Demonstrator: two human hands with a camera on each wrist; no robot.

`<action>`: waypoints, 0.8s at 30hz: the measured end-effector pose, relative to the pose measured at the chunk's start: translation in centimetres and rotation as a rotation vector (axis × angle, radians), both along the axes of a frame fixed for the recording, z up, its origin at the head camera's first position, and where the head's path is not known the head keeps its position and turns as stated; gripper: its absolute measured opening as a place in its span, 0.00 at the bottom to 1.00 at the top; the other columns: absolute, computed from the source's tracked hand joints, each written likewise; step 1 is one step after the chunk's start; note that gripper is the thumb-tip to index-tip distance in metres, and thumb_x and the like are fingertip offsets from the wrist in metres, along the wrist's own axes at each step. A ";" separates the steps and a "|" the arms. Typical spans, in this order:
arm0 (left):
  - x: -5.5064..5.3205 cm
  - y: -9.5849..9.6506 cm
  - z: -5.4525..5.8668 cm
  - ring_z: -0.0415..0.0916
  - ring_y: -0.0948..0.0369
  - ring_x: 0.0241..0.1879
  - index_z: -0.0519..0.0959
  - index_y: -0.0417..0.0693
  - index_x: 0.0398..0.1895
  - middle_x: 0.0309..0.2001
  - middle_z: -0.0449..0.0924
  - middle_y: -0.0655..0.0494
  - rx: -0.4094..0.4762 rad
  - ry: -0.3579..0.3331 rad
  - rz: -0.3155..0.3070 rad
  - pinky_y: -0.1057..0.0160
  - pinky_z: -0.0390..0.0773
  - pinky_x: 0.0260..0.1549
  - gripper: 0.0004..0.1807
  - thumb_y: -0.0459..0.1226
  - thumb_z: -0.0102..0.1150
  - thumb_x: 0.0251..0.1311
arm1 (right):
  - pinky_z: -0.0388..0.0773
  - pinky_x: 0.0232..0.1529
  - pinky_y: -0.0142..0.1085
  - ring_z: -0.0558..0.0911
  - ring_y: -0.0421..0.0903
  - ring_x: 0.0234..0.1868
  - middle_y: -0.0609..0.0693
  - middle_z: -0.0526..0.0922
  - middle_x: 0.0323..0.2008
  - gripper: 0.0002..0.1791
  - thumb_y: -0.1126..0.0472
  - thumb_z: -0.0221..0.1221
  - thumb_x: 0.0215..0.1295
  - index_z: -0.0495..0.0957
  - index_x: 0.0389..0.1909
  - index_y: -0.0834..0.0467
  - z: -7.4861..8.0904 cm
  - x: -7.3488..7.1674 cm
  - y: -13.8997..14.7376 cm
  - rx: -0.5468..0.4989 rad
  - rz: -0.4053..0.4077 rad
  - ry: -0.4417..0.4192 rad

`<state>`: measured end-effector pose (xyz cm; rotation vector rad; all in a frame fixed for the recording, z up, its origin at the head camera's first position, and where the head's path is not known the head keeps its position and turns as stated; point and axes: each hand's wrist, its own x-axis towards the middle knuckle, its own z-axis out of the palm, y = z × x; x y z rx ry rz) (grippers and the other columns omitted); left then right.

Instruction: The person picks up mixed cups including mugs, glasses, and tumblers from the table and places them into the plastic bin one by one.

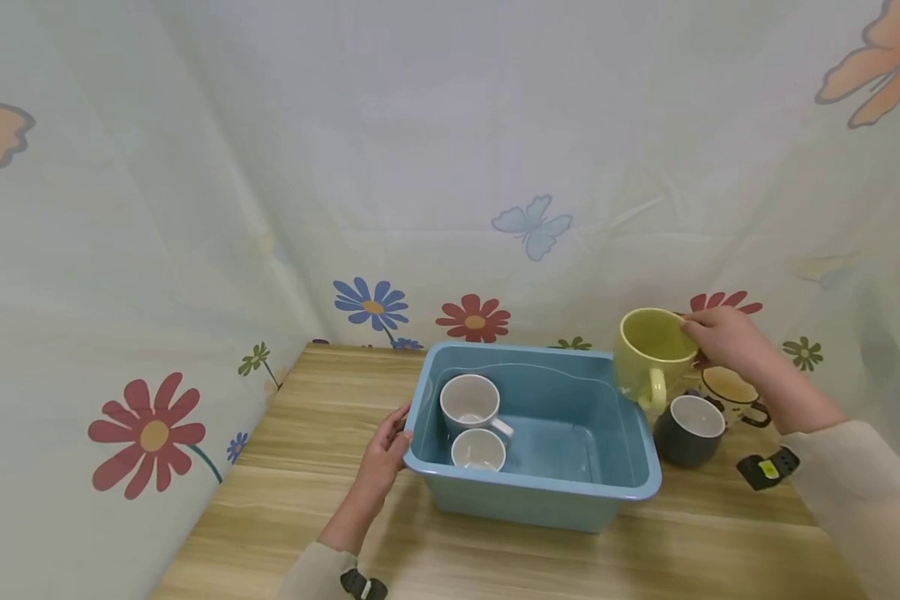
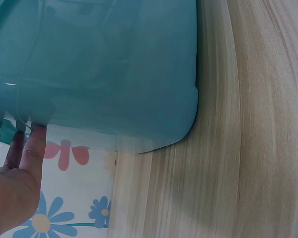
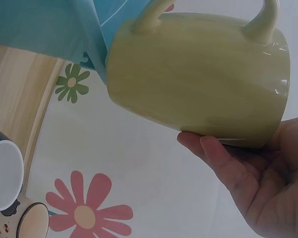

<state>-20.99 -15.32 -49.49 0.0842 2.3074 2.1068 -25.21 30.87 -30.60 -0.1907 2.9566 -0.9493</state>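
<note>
My right hand [image 1: 729, 335] pinches a yellow mug [image 1: 645, 371] by its rim, on the side away from its handle. The mug hangs over the right edge of a blue plastic bin [image 1: 525, 483]. In the right wrist view, the thumb and fingers lie against the yellow mug's [image 3: 198, 79] wall near one end. My left hand [image 1: 382, 454] touches the bin's left side at the rim, its fingers [image 2: 32, 153] fairly straight. Inside the bin at the left stand a larger white mug [image 1: 468, 400] and a smaller white cup [image 1: 478, 450].
Right of the bin, a dark grey mug [image 1: 686, 437] with a white inside stands beside a cream mug [image 1: 727, 392] with a dark handle. The wooden table [image 1: 330, 417] meets a flower-printed curtain [image 1: 420, 167] at the back and left.
</note>
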 end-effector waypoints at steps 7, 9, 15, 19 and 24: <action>0.0 0.0 0.2 0.75 0.46 0.62 0.59 0.37 0.77 0.69 0.67 0.28 0.006 0.008 -0.001 0.53 0.84 0.53 0.29 0.34 0.43 0.76 | 0.82 0.26 0.30 0.80 0.42 0.24 0.58 0.80 0.27 0.22 0.64 0.43 0.78 0.75 0.53 0.80 -0.2 -0.5 -0.8 0.011 0.022 -0.010; 0.0 0.0 0.2 0.75 0.46 0.62 0.59 0.37 0.78 0.70 0.67 0.28 0.006 0.007 -0.002 0.54 0.84 0.53 0.29 0.34 0.43 0.76 | 0.81 0.26 0.29 0.79 0.41 0.23 0.56 0.79 0.26 0.20 0.64 0.44 0.77 0.76 0.51 0.78 -0.4 -0.6 -1.2 0.020 0.029 -0.008; 0.1 0.1 0.3 0.75 0.46 0.62 0.59 0.37 0.77 0.69 0.68 0.28 0.010 0.000 0.003 0.56 0.84 0.51 0.29 0.33 0.43 0.75 | 0.84 0.28 0.35 0.81 0.43 0.25 0.65 0.82 0.32 0.20 0.66 0.46 0.77 0.75 0.53 0.80 -0.5 -0.8 -2.5 0.045 0.051 0.005; 0.1 0.1 0.3 0.75 0.45 0.63 0.59 0.37 0.78 0.70 0.67 0.28 0.005 -0.006 0.003 0.53 0.84 0.53 0.29 0.34 0.43 0.75 | 0.85 0.30 0.38 0.82 0.42 0.24 0.67 0.84 0.33 0.20 0.67 0.46 0.77 0.75 0.55 0.80 -0.5 -1.1 -3.2 0.055 0.066 -0.002; 0.1 0.1 0.3 0.73 0.43 0.64 0.59 0.38 0.78 0.70 0.67 0.29 0.002 -0.006 0.002 0.50 0.83 0.55 0.29 0.35 0.43 0.75 | 0.84 0.30 0.38 0.81 0.42 0.23 0.65 0.84 0.32 0.19 0.66 0.46 0.77 0.77 0.53 0.79 -0.6 -1.3 -4.1 0.053 0.095 -0.010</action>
